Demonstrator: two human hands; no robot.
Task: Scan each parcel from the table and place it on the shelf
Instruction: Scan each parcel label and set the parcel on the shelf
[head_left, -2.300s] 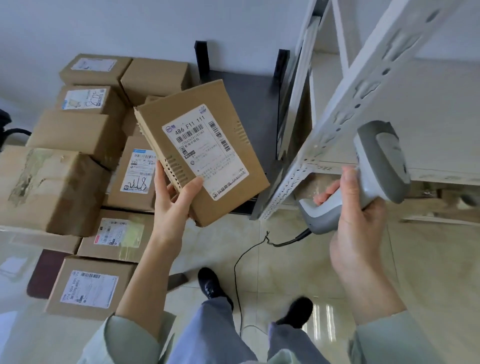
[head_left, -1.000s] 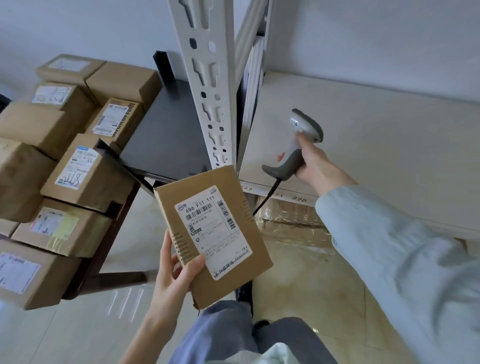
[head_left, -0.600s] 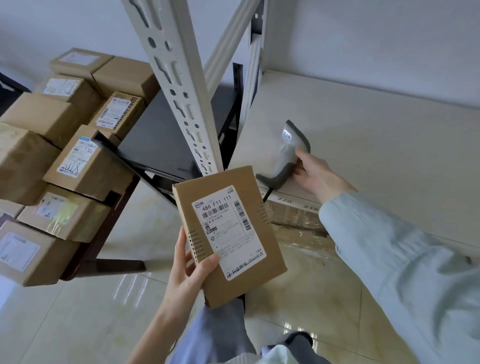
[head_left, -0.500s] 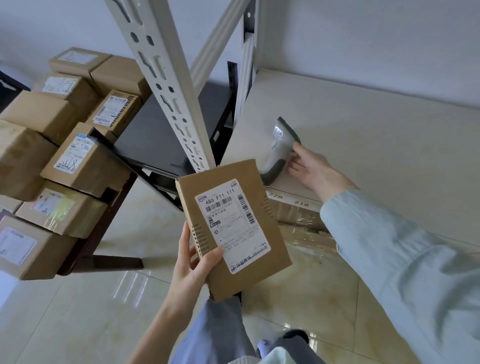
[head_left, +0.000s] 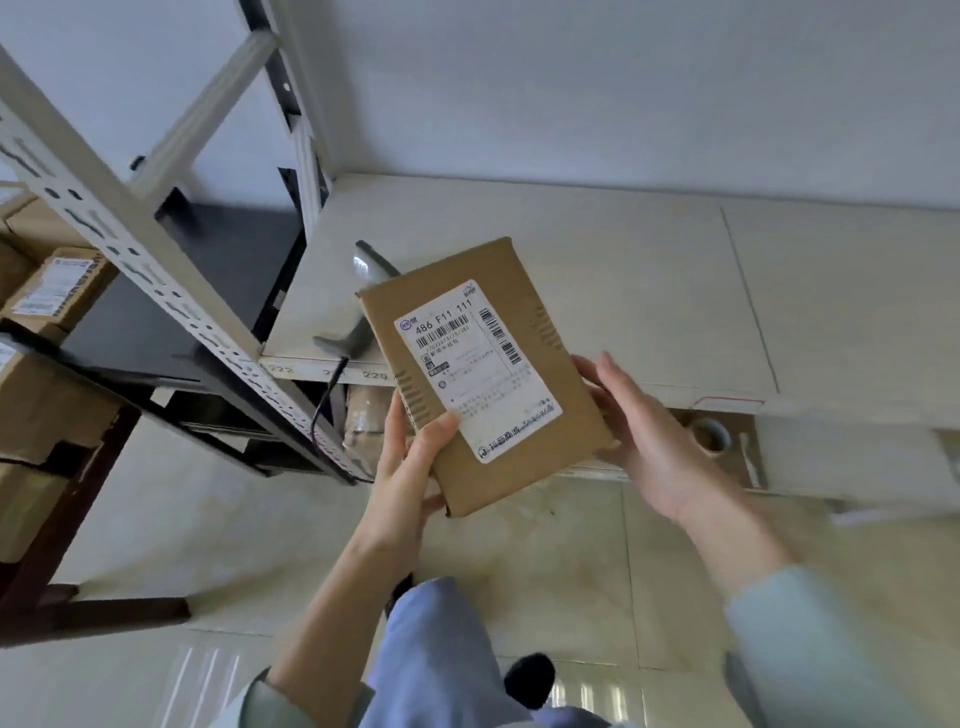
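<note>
Head view shows you holding a flat cardboard parcel (head_left: 483, 374) in the air in front of the white shelf (head_left: 597, 291), label side up. Your left hand (head_left: 410, 467) grips its near left corner, thumb pressed on the edge of the white shipping label (head_left: 475, 366) and fingers curled underneath. Your right hand (head_left: 649, 436) lies along the parcel's right edge with fingers fairly straight; whether they actually touch the cardboard or only hover beside it cannot be told.

The barcode scanner (head_left: 358, 306) lies on the shelf board to the left, partly hidden behind the parcel, its cable (head_left: 324, 400) hanging over the front lip.

The parcel looks light, since one hand carries it by a corner without sagging. The cardboard seems stiff and matt, so it should not slip, though the label face is probably smoother than the board. Take it by the two long edges, or flat from beneath, not by the label. The bare board to the right of the scanner looks like the sensible landing place. More boxes (head_left: 49, 291) sit stacked at far left.
</note>
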